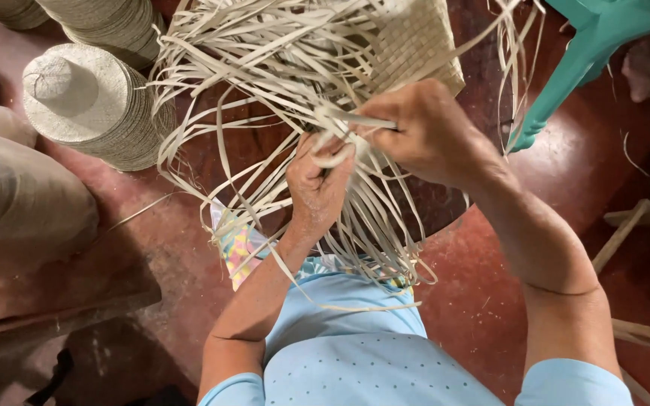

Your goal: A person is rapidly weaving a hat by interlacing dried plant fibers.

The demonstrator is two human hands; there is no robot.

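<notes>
A red floor [189, 248] fills the view, with a grey sack [16, 195] at nine o'clock, a stack of woven hats [88, 105] at ten o'clock and a green chair leg [566, 75] at two o'clock. At twelve o'clock sits the half-woven straw piece [415, 45], its loose pale strips [265, 83] fanning down toward the centre. There the right hand [430, 135] pinches one strip between thumb and fingers, while the left hand [317, 184], just beside it at seven o'clock, is clenched around a bunch of strips.
</notes>
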